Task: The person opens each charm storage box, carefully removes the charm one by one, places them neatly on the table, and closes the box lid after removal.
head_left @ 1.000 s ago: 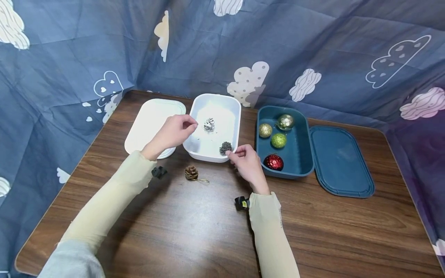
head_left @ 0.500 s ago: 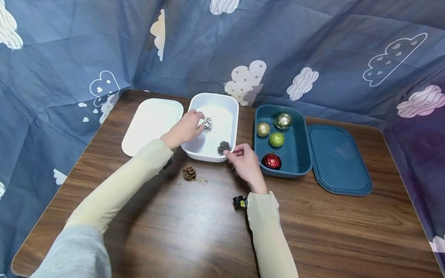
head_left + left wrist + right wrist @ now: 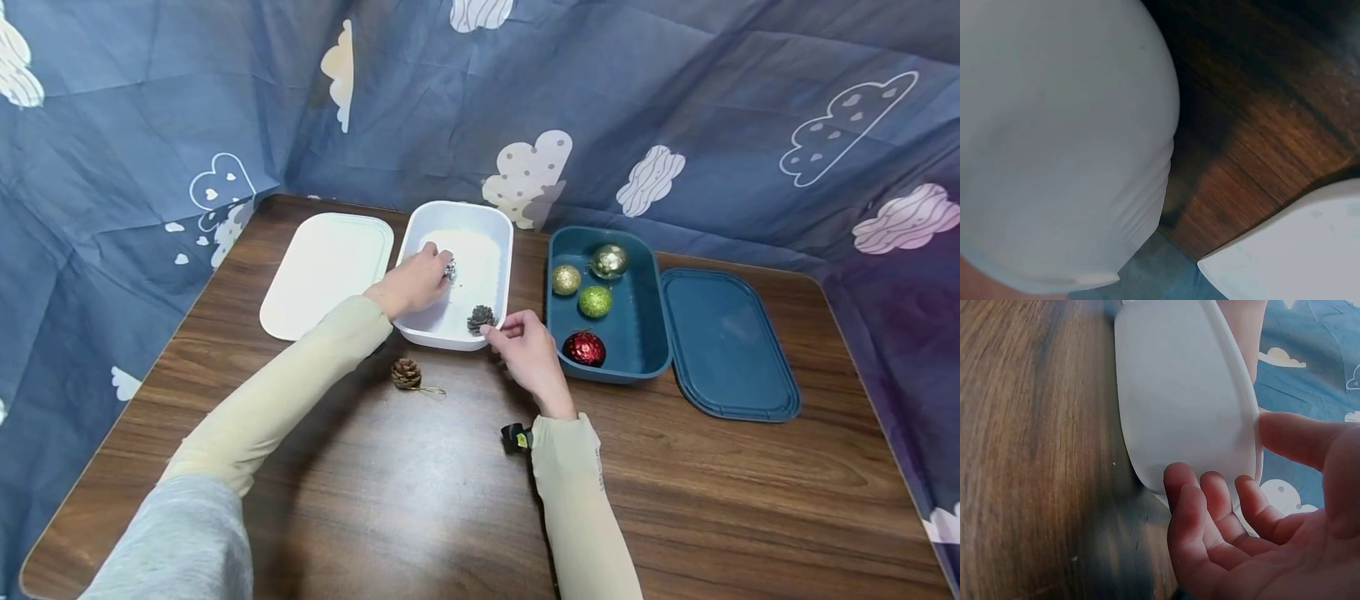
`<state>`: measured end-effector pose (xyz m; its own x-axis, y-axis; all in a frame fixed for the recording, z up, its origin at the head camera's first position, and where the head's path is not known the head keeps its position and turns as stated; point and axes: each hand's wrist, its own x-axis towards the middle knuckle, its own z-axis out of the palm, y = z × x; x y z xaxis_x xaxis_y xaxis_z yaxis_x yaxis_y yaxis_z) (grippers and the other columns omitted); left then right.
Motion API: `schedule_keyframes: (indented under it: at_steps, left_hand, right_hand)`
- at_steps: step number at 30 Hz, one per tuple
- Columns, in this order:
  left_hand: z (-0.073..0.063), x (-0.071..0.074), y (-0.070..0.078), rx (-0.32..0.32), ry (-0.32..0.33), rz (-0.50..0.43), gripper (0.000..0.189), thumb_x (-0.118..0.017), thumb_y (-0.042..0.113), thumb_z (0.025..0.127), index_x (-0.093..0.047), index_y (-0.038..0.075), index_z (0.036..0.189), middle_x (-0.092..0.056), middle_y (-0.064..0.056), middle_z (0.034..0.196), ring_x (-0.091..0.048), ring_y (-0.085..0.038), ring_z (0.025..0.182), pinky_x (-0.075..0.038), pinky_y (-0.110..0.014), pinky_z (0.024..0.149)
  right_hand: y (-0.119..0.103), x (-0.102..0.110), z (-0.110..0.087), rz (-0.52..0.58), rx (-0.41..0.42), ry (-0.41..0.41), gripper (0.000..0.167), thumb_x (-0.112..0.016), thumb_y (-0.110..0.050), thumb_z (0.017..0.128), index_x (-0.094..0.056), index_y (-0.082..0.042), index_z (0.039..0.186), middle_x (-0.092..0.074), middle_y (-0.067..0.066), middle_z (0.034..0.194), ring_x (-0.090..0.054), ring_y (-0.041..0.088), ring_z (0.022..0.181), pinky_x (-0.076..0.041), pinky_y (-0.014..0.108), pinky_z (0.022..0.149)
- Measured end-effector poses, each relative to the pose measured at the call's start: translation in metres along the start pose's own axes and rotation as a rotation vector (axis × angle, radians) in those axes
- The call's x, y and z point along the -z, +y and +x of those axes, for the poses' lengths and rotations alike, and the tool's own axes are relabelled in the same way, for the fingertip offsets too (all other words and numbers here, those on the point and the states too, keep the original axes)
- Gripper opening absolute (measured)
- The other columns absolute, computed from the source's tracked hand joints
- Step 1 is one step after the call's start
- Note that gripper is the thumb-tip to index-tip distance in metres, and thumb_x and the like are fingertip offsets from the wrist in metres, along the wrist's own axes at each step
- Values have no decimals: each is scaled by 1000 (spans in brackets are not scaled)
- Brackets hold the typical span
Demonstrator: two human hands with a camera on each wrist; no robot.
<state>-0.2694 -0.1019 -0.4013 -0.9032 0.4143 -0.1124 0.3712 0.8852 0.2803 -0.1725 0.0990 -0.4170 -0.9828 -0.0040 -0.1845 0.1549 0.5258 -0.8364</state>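
In the head view my left hand (image 3: 417, 282) reaches into the white box (image 3: 438, 339). Its curled fingers hold a silvery frosted pinecone (image 3: 450, 269), which they partly cover; the thumb is hidden. My right hand (image 3: 527, 354) grips the box's near right corner. The right wrist view shows its thumb on the rim of the box (image 3: 1185, 394) and its fingers bent against the outer wall. A dark pinecone (image 3: 481, 319) lies inside that corner, close to the right thumb. On the table in front sits a brown pinecone (image 3: 407, 373) with a gold loop. The left wrist view misses the left fingers.
A white lid (image 3: 322, 271) lies left of the white box. To the right, a blue box (image 3: 637, 333) contains a red bauble (image 3: 584, 348), a green ball (image 3: 595, 302) and two gold ones. Its blue lid (image 3: 731, 346) lies farther right. A patterned cloth (image 3: 420, 108) hangs behind the table.
My left hand has moved right and down into the white box, from its left rim onto the silvery pinecone. The right hand stays at the box's corner. The head view has shifted slightly.
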Motion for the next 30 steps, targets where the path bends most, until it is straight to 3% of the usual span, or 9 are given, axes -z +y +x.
schedule_keyframes:
  at_steps: [9, 24, 30]
  left_hand:
    - [1, -3, -1, -17, 19, -8, 27, -52, 16, 97, -50, 2, 119, -53, -21, 106, -61, -34, 85, -54, -45, 79]
    - [2, -3, 0, -68, 60, -64, 18, -57, 5, 90, -54, 1, 108, -62, -19, 102, -62, -34, 98, -52, -44, 86]
    - [0, -3, 4, -93, 60, -79, 19, -58, 1, 88, -52, 0, 106, -61, -19, 100, -60, -33, 95, -51, -43, 85]
  right_hand:
    - [-1, -1, -1, 2, 2, -3, 39, -70, -35, 87, -55, -6, 108, -64, 9, 97, -62, 19, 79, -50, 25, 63]
    - [0, 0, 0, -4, 10, 6, 39, -70, -35, 86, -56, -6, 108, -64, 10, 97, -62, 19, 78, -50, 25, 65]
    - [0, 0, 0, -8, 9, 7, 41, -70, -36, 86, -55, -6, 109, -64, 9, 97, -63, 19, 79, -50, 26, 66]
